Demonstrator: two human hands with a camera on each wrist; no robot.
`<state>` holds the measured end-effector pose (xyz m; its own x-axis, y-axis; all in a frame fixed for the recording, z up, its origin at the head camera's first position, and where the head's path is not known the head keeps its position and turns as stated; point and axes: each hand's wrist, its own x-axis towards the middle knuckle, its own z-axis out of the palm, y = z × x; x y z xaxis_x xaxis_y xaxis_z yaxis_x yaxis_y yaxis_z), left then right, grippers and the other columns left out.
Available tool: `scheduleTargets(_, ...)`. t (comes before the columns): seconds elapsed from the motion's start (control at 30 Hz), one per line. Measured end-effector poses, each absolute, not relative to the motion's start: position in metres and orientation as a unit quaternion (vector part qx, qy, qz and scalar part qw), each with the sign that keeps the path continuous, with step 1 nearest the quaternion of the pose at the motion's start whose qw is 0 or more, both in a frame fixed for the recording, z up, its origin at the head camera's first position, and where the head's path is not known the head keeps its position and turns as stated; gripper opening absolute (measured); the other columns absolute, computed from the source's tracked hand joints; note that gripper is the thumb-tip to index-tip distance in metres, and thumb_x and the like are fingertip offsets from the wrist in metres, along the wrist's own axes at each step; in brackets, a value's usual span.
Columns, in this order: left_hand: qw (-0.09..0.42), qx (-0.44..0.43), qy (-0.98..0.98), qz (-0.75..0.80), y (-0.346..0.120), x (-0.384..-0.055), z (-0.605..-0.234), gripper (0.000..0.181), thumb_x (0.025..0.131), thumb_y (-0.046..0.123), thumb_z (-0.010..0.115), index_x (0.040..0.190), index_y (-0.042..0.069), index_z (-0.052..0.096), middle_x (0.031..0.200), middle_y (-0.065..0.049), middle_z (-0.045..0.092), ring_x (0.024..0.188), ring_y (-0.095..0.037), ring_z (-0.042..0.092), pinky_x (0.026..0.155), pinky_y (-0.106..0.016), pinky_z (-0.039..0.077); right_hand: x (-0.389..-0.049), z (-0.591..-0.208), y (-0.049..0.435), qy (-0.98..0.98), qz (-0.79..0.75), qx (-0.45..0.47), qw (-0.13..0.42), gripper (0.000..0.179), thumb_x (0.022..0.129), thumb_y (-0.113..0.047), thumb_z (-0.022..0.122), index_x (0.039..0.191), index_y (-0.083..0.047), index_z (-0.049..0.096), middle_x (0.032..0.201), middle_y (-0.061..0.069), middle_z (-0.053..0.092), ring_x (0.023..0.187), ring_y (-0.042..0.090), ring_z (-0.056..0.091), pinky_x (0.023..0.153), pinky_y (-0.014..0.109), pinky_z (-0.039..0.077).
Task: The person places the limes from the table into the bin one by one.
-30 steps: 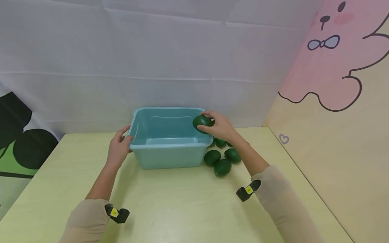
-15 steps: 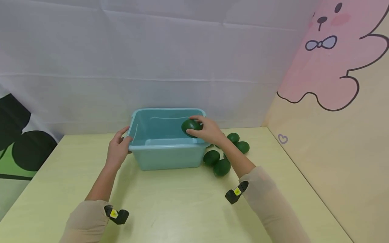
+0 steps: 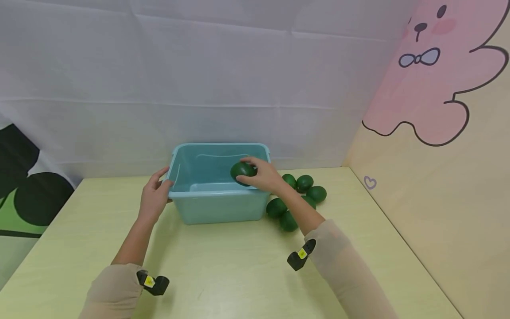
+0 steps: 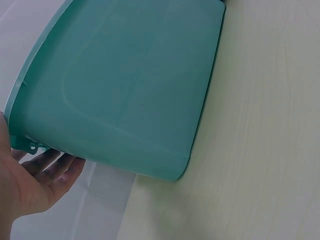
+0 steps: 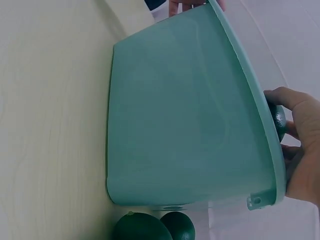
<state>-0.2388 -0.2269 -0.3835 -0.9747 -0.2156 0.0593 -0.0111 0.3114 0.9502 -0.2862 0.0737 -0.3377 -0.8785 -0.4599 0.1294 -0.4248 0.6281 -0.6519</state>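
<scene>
A light teal plastic basin (image 3: 223,208) stands on the table, its inside bare where it shows. My left hand (image 3: 155,195) grips its left rim, thumb on top; in the left wrist view the fingers (image 4: 60,172) curl beneath the rim. Over the basin's right half my right hand (image 3: 263,176) holds a dark green avocado (image 3: 241,170) between thumb and fingers. In the right wrist view the rim hides most of that avocado (image 5: 278,120). Several more avocados (image 3: 316,194) lie on the table by the basin's right side, some partly behind my right forearm.
The pale yellow table (image 3: 223,270) reaches back to a white cloth wall (image 3: 199,79) close behind the basin. A side wall with a pink bear drawing (image 3: 430,88) borders the table on the right. Black wrist cameras (image 3: 301,254) sit on both sleeves.
My right hand has carried the avocado leftward and slightly down, from the basin's right rim to over its inside. More of the avocados on the table show. The left hand stays on the rim.
</scene>
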Motion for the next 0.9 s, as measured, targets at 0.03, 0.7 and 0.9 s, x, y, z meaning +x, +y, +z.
scheduleTargets(0.03,0.088,0.07,-0.806,-0.582,-0.2268,-0.2384,-0.3832,0.053,0.095,0.026,0.038,0.147,0.019,0.031,0.136,-0.023,0.048,0.077,0.005,0.052,0.065,-0.019,0.052,-0.286,-0.3379,0.0727,0.901,-0.355,-0.246,0.028,0.058,0.087,-0.039,0.063,0.138,-0.02,0.045,0.137,0.005,0.05,0.123,0.024,0.048,0.087,0.04,0.048)
scheduleTargets(0.7,0.09,0.065,-0.809,-0.577,-0.2256,-0.2353,-0.3802,0.053,0.096,0.027,0.038,0.148,0.019,0.03,0.137,-0.023,0.047,0.077,0.006,0.052,0.066,-0.02,0.052,-0.2834,-0.3364,0.068,0.887,-0.391,-0.241,0.052,0.04,0.091,-0.032,0.06,0.128,-0.019,0.054,0.125,0.007,0.056,0.11,0.022,0.057,0.086,0.035,0.05)
scheduleTargets(0.9,0.091,0.065,-0.809,-0.576,-0.2255,-0.2357,-0.3806,0.053,0.096,0.027,0.039,0.147,0.019,0.031,0.136,-0.022,0.048,0.079,0.001,0.054,0.065,-0.021,0.052,-0.2826,-0.3354,0.0691,0.887,-0.394,-0.236,0.054,0.038,0.091,-0.033,0.06,0.127,-0.02,0.055,0.123,0.006,0.057,0.109,0.021,0.057,0.084,0.035,0.05)
